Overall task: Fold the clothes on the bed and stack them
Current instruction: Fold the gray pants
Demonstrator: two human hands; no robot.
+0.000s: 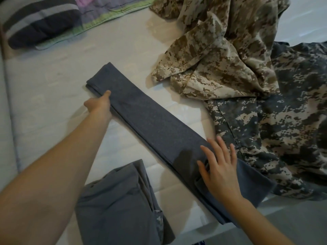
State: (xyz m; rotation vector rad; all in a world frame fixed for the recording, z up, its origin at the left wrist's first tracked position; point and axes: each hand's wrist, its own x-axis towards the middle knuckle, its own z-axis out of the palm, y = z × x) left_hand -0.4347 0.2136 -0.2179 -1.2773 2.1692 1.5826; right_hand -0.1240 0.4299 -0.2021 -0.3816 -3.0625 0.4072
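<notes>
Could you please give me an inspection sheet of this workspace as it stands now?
Surface: white bed, holding the clothes.
Job's things: gray garment folded into a long strip; tan camouflage garment and gray camouflage garment lying unfolded at right; rumpled gray clothes nearest the person.
Clutter: nothing seen.
Hands: left hand pinches the strip's far end; right hand rests flat on its near end.
Cables: nothing seen.
Surroundings: striped pillow and quilt at the far edge.
</notes>
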